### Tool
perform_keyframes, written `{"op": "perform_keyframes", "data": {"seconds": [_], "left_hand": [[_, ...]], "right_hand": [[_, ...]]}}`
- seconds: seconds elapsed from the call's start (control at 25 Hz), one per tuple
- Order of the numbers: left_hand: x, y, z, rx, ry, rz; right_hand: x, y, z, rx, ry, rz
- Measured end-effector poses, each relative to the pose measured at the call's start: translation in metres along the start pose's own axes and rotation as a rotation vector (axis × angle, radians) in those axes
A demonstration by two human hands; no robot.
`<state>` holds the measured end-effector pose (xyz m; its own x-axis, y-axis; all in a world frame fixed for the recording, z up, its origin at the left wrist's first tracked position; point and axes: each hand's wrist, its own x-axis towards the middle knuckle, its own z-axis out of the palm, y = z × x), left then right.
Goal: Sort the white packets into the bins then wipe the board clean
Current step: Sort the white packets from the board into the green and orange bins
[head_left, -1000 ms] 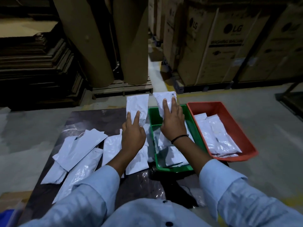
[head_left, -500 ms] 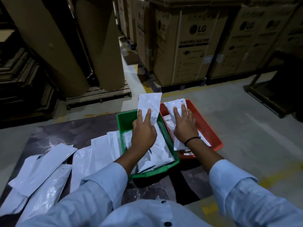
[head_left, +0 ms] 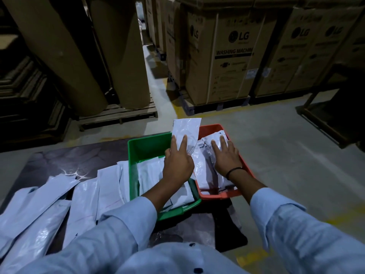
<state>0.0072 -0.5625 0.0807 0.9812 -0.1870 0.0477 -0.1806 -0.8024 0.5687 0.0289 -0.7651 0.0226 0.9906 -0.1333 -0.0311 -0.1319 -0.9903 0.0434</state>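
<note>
My left hand (head_left: pixel 177 161) pinches a white packet (head_left: pixel 186 131) and holds it upright over the shared edge of the green bin (head_left: pixel 138 147) and the red bin (head_left: pixel 211 127). In the red bin, my right hand (head_left: pixel 225 155) lies flat with straight fingers on another white packet (head_left: pixel 205 167). Both bins hold packets. They stand side by side at the right end of the dark board (head_left: pixel 79 161). Several loose packets (head_left: pixel 49 194) lie spread over the board's left half.
Behind the board, two big brown paper rolls (head_left: pixel 110 56) stand on a wooden pallet (head_left: pixel 118 113). Tall cardboard appliance boxes (head_left: pixel 227 56) fill the back right. Grey concrete floor (head_left: pixel 286 155) lies to the right, with a dark metal frame (head_left: pixel 325 123) at its far edge.
Both hands moved right with their packets. The right hand lowered its packet into the red bin and flattened on it; the left carried its packet from the board's side to the bins' shared edge.
</note>
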Motion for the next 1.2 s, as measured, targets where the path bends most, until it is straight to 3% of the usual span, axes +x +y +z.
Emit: {"op": "perform_keyframes", "data": {"seconds": [0.44,0.6,0.8,0.96,1.2], "left_hand": [[0.015,0.012,0.011,0.067,-0.006,-0.031],[0.025,0.026,0.018,0.066,-0.036,-0.070],[0.047,0.050,0.044,0.129,-0.103,-0.153],[0.059,0.050,0.086,0.342,-0.246,-0.034],[0.047,0.047,0.108,0.546,-0.406,-0.018]], "right_hand": [[0.018,-0.003,0.049,-0.041,-0.167,-0.120],[0.024,0.000,0.046,0.057,-0.182,-0.127],[0.036,0.018,0.023,0.263,0.012,-0.094],[0.033,0.035,0.000,0.348,0.054,-0.049],[0.012,0.047,0.005,0.363,0.087,-0.036]]}}
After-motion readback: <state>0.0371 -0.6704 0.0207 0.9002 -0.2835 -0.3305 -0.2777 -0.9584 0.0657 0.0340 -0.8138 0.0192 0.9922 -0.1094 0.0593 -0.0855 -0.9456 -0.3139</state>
